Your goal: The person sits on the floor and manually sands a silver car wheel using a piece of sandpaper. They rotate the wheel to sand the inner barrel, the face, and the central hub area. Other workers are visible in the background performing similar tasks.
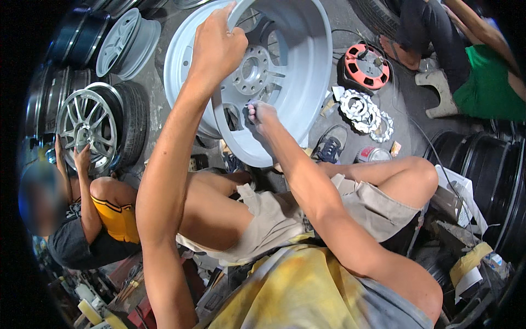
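A grey-primed wheel rim (298, 60) stands tilted in front of me, its hollow barrel and bolt-holed hub turned toward me. My left hand (219, 46) is closed over the rim's upper edge, with some fingers hidden behind it. Inside the barrel, beside a spoke, my right hand (261, 114) is closed, fingers curled and dusted pale. Something small and purplish shows at those fingertips, too small to name. My shoes (330, 143) show beyond the rim's lower edge.
Right of the rim lie an orange cable reel (366, 67), silvery ring-shaped parts (361, 109) and a can (374, 154). Another grey rim (129, 46) stands far left. A co-worker (82, 214) handles a spoked rim (90, 129) there; another person (487, 77) sits far right. Dark rims (476, 159) are stacked right.
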Demonstrator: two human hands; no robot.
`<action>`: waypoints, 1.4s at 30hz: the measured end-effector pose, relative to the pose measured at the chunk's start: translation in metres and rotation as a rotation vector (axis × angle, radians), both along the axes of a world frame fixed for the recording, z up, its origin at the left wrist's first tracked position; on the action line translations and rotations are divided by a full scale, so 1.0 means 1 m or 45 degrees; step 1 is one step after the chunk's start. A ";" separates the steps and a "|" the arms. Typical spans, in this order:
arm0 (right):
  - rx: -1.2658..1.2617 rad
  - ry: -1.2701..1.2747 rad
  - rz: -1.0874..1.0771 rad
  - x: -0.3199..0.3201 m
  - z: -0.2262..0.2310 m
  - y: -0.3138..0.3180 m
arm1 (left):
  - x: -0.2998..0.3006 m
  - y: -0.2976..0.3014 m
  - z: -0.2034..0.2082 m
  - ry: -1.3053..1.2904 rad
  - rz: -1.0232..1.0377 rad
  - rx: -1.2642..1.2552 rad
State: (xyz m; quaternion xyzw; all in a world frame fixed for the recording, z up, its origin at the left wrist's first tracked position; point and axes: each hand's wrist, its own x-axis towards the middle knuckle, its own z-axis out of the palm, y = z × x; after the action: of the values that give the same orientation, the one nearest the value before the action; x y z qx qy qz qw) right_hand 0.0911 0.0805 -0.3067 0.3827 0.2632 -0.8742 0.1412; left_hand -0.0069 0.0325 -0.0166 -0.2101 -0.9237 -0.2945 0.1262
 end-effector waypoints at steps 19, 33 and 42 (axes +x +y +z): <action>1.912 0.407 0.852 0.028 0.022 -0.017 | 0.017 0.011 0.018 0.027 -0.092 0.117; 0.772 0.388 0.130 0.003 -0.013 0.048 | 0.004 -0.003 0.016 -0.051 -0.055 0.110; 2.223 0.446 0.523 -0.051 -0.058 0.078 | 0.007 -0.002 0.029 -0.224 0.133 -0.106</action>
State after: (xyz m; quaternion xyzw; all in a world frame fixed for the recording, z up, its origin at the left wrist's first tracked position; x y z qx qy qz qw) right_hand 0.0402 0.1589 -0.3650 0.1612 0.9117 -0.3677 -0.0875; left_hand 0.0004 0.0306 0.0123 -0.1402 -0.9523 -0.2663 0.0511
